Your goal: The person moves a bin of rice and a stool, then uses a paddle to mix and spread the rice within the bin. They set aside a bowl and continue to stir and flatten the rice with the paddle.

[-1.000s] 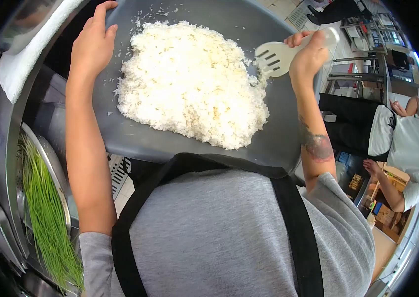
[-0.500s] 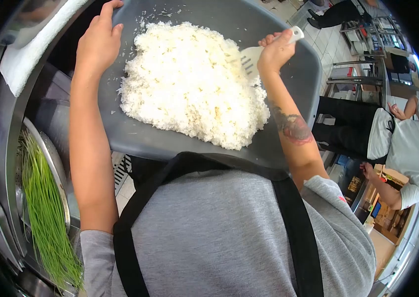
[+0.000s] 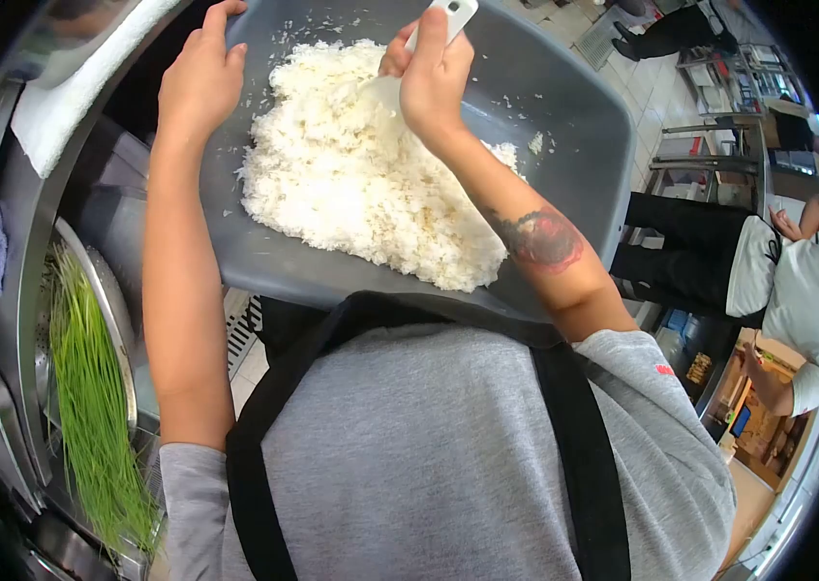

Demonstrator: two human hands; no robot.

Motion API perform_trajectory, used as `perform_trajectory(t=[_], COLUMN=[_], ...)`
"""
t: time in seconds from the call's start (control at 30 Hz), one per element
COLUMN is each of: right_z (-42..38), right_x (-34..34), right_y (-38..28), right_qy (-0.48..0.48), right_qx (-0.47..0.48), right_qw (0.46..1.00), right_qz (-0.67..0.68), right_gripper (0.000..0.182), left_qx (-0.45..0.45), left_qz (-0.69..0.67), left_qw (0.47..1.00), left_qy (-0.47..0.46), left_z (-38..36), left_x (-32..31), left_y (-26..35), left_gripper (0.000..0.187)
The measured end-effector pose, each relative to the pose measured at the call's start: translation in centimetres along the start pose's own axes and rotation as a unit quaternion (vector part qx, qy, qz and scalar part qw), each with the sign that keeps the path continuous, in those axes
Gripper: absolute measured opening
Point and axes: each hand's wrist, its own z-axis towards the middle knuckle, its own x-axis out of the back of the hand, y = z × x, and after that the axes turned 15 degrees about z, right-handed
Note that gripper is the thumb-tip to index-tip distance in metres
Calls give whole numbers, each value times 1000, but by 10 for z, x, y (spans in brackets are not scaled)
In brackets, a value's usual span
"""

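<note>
Right hand (image 3: 436, 85) gripped white paddle (image 3: 388, 95) in rice (image 3: 361, 184), left hand (image 3: 200, 85) rested, fingers open, on tub's (image 3: 564, 97) left edge

Left arm: reaching up the view, forearm close to vertical, elbow only slightly bent. Left hand (image 3: 198, 92) back up, index finger extended with its tip bent to the right; thumb held apart from it, pointing up. Remaining fingers mostly hidden.

Right arm: forearm (image 3: 516, 208) slants up and left from a bent elbow, across the front of the body. Dark and red tattoo on the forearm skin. Right hand (image 3: 434, 82) curled in a closed grip, thumb raised along the top, fingers folded under. Hands level, well apart. Both bare.
</note>
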Motion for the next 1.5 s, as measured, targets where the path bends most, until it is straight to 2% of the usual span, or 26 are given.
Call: perform_trajectory(t=[0.03, 0.13, 0.17, 0.27, 0.33, 0.37, 0.43, 0.47, 0.53, 0.57, 0.63, 0.67, 0.7, 0.8, 0.83, 0.9, 0.97, 1.1, 1.23, 1.3, 1.37, 1.43, 1.47, 1.5], right_z=[-8, -29, -31, -16, 11, 27, 58, 64, 66, 68, 64, 58, 52, 31, 27, 20, 11, -8, -29, -34, -30, -19, -18, -20], right_x=[-1, 11, 15, 11, 12, 21, 46, 57, 70, 74, 83, 82, 82, 82, 86, 97, 89, 58, 8, -13, -30, -37, -51, -49], right_y=[-4, -22, -32, -51, -50, -37, -3, 10, 26, 24, 12, 7, 3, -5, -5, -4, -4, -9, -29, -46, -63, -72, -84, -84], right_qy=[-2, -91, -130, -152, -137, -137, -103, -105, 9, 8, 48, 108, 109, 171, 170, 241, 249, 216, -2, -168, -257, -256, -205, -206], right_qx=[0, -46, -42, -6, 69, 69, 199, 200, 125, 124, 43, 22, 25, -65, -66, -126, -137, -209, -200, -120, -52, -27, -91, -92], right_qw=[1000, 994, 990, 988, 988, 988, 971, 971, 992, 992, 998, 994, 994, 981, 981, 952, 949, 939, 973, 978, 963, 952, 907, 907], right_qz=[3, 35, 34, 29, -17, -16, -79, -76, -23, -22, 0, 11, 8, 66, 66, 139, 137, 165, 117, 42, 62, 164, 356, 356], right_gripper=[44, 47, 46, 43, 46, 46, 32, 32, 36, 36, 47, 48, 48, 50, 50, 49, 48, 47, 45, 45, 46, 48, 41, 41], left_qx=[3, 3, -5, 0, 0, 3, 2, 1, -4, -11, -5, 1, -2, -1, -14, -27, -30, -11, 4, 22, -18, -8, -2, -1], left_qz=[-7, -14, -14, -24, -22, -20, -23, -26, -26, -28, -29, -30, -34, -28, -31, -33, -25, -16, -26, -40, -55, -57, -61, -61], left_qw=[1000, 1000, 1000, 1000, 1000, 1000, 1000, 1000, 1000, 1000, 1000, 999, 999, 999, 999, 999, 999, 1000, 1000, 999, 998, 998, 998, 998], left_qy=[-3, -4, -4, -13, -11, -6, 1, 8, 5, 1, -12, -22, -22, -17, -3, 14, 8, 8, -5, -17, 37, 19, 2, 3], left_z=[-1, 0, 1, 0, 0, 0, -2, -2, 0, 0, 0, 1, 3, 4, 4, 4, 4, 1, -8, -12, -14, -9, -6, -8], left_x=[2, 2, 1, 3, 2, 2, 2, 2, 1, 1, 3, 3, 2, -4, -5, -6, -5, -3, 28, 37, 33, 30, 29, 29], left_y=[2, -1, -2, 0, 1, 0, 2, 2, -1, -2, -2, -1, 0, -6, -6, -8, -6, -2, 21, 29, 25, 19, 18, 17], left_gripper=[39, 39, 39, 39, 39, 39, 39, 39, 39, 39, 39, 39, 39, 39, 39, 39, 39, 39, 38, 38, 38, 39, 39, 39])
